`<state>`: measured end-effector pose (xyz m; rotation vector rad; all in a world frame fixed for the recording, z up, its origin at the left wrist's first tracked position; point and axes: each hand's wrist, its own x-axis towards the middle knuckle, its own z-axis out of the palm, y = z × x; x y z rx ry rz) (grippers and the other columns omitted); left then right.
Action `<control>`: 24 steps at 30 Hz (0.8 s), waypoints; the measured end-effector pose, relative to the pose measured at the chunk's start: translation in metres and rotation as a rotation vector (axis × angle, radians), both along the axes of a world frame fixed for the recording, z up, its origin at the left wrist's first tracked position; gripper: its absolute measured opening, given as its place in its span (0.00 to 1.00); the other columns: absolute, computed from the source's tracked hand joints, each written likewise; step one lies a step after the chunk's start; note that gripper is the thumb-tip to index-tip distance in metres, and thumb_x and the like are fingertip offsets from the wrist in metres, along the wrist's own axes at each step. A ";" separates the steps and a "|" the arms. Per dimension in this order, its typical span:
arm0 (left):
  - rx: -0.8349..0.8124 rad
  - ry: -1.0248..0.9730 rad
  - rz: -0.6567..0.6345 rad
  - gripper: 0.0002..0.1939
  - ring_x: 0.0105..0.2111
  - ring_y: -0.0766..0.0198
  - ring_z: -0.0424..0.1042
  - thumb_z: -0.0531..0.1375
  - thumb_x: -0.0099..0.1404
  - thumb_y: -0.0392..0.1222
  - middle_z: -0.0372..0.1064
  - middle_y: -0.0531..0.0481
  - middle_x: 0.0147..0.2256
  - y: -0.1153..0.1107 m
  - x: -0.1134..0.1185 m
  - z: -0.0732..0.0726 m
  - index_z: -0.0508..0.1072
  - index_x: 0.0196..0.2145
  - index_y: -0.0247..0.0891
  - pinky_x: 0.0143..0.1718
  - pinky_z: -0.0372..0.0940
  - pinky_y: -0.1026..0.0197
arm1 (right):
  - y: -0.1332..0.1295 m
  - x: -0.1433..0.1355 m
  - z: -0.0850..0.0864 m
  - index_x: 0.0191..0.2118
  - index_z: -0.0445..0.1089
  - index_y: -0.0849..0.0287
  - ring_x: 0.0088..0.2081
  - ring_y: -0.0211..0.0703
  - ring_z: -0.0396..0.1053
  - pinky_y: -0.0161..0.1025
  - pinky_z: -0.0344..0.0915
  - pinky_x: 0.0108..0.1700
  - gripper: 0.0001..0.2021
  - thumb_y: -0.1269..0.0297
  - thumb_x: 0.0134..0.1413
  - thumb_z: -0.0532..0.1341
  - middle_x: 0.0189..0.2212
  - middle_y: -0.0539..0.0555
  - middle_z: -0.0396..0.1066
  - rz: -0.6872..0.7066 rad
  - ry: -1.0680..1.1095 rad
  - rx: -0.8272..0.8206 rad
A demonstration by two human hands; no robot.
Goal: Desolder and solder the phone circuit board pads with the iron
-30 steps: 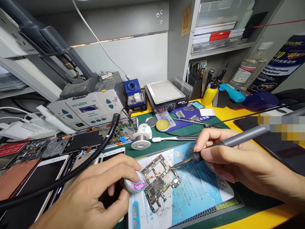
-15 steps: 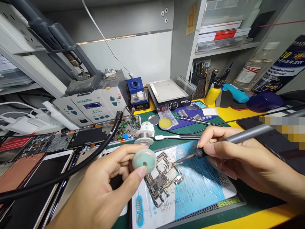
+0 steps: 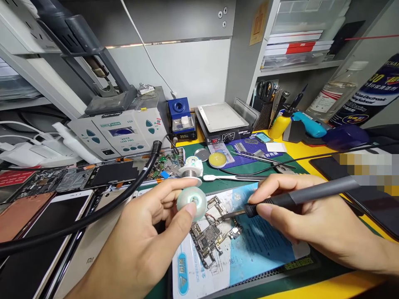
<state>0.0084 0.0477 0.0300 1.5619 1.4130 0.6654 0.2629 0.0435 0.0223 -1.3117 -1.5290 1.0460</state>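
Pinched between my left hand's (image 3: 146,245) thumb and forefinger was a pale green wick spool (image 3: 191,203), held up on edge above the bench with its flat face toward the camera; my right hand (image 3: 314,220) was closed pen-fashion round the grey soldering iron (image 3: 296,197). From large to small, I saw the green bench mat (image 3: 249,170) under everything, then the grey rework station (image 3: 121,135) at the back left, with its black hose (image 3: 93,216) crossing a white phone (image 3: 84,265) at the near left. A blue printed sheet (image 3: 264,245) lay on the mat between my hands, and on it sat the bare circuit board (image 3: 212,236), just below the spool. The iron's tip (image 3: 222,216) hovered over the board's upper edge; whether it touched, I could not tell. A thin coppery strand seemed to lie near the tip.
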 end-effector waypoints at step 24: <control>0.092 -0.071 0.069 0.24 0.28 0.55 0.80 0.67 0.66 0.59 0.80 0.51 0.28 0.002 0.003 -0.007 0.81 0.53 0.44 0.27 0.75 0.59 | -0.014 0.004 -0.009 0.31 0.77 0.52 0.22 0.36 0.70 0.32 0.67 0.25 0.10 0.78 0.51 0.66 0.23 0.46 0.74 0.157 -0.156 0.334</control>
